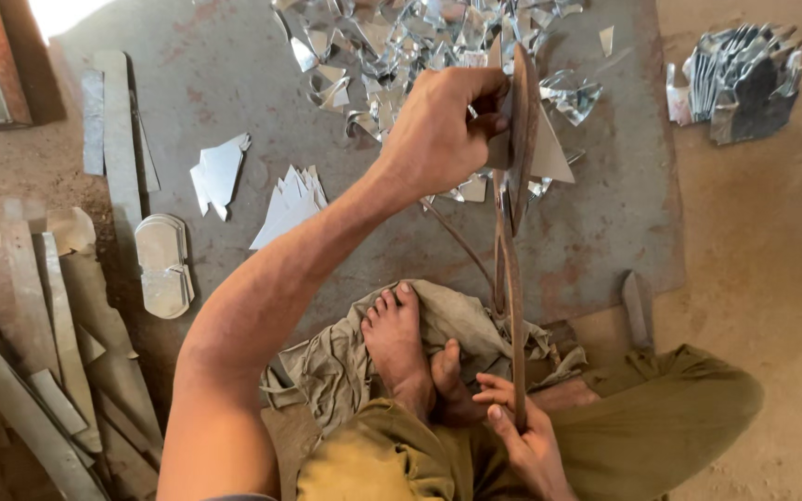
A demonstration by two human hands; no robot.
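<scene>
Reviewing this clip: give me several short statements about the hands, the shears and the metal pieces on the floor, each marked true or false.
1. The left hand holds a small pale triangular sheet-metal piece at the blades of the long rusty hand shears. True.
2. The right hand rests flat on the floor, away from the shears. False: it grips the lower handle near the lap.
3. A heap of shiny metal offcuts lies beyond the left hand. True.
4. The stack of cut white triangles sits on the person's knee. False: it lies on the grey metal floor sheet.
5. The person wears shoes. False: a bare foot rests on a crumpled cloth.
</scene>
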